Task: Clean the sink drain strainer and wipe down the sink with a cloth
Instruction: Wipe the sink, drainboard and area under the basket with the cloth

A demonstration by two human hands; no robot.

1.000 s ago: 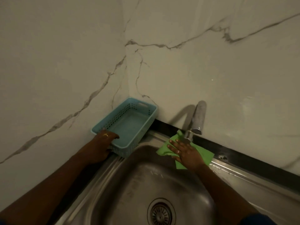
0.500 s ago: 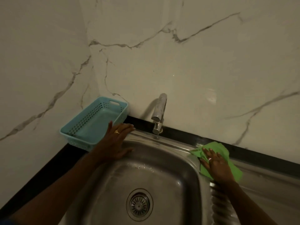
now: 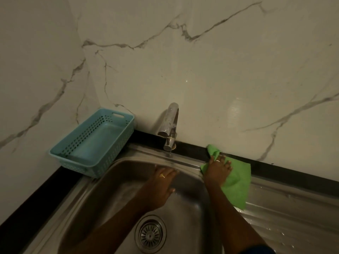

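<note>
A steel sink point(image 3: 113, 180) fills the lower half of the view, with its round drain strainer point(image 3: 150, 234) seated in the bottom of the basin. My right hand point(image 3: 217, 171) presses flat on a green cloth point(image 3: 236, 186) at the back right corner of the sink rim, beside the drainboard. My left hand point(image 3: 162, 184) rests with spread fingers against the back wall of the basin, holding nothing. A ring shows on each hand.
A chrome tap point(image 3: 169, 125) stands at the back rim between my hands. An empty light blue perforated basket point(image 3: 95, 142) sits in the left corner on the black counter edge. The ribbed drainboard point(image 3: 293, 217) extends to the right. Marble wall behind.
My right hand slid the green cloth from under the tap to the back right rim. My left hand left the basket and moved right onto the basin's back wall.
</note>
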